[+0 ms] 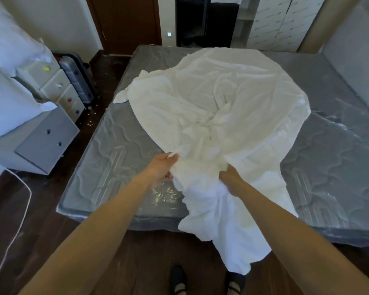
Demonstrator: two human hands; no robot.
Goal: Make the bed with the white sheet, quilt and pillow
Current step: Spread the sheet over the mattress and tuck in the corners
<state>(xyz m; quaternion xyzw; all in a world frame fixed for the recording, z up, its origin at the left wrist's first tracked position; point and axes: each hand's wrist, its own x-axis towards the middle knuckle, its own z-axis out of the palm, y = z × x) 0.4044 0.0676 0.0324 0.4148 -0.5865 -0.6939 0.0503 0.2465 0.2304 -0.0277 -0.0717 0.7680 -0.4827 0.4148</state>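
far off to the left of my left hand, a heap of white bedding (6,67) is piled on a pale grey cabinet with dark round knobs (45,143); i cannot tell whether it is the quilt or the pillow. behind the cabinet stands a cream chest of small drawers with coloured knobs (58,88), and past that a dark ribbed suitcase (79,79). a thin white cable (19,209) trails over the dark wooden floor (41,209) below and left of my left forearm.

my left hand (161,169) reaches forward over the near edge of the grey quilted mattress wrapped in clear plastic (107,158), thumb and fingers pinching a fold of the crumpled white sheet (217,99). just beside it, to the right, my right hand (231,177) grips a bunched handful of the same sheet, its fingers curled into the cloth and partly hidden by it.

the sheet lies in a rumpled mound ahead of both hands, spread over the middle of the mattress, with much of the mattress bare on either side. below my right hand a tail of the sheet hangs over the near mattress edge towards the floor, ending near my dark shoes (178,279). beyond the mattress, ahead of my hands, stands a dark brown door (124,24).
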